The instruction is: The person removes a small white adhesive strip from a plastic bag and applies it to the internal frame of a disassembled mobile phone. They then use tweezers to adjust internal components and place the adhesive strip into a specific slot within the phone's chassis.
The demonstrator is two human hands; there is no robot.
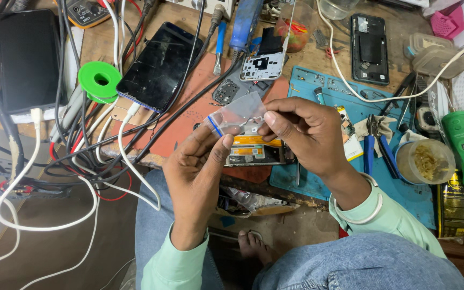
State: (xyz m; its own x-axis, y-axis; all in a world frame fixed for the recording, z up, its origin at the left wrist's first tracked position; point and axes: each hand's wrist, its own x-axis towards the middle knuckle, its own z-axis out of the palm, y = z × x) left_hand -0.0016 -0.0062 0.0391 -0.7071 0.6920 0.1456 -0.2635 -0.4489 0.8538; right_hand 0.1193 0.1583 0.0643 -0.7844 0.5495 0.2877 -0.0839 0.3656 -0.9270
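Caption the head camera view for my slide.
Both hands, left hand and right hand, pinch a small clear zip bag above a cluttered phone-repair bench.

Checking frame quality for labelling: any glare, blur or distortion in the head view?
Head view: even, soft light, faint shadows; glare on the cracked phone screen; both hands, left hand and right hand, and the clear bag sharp; wide-angle bending toward the edges; far-right corner washed out.
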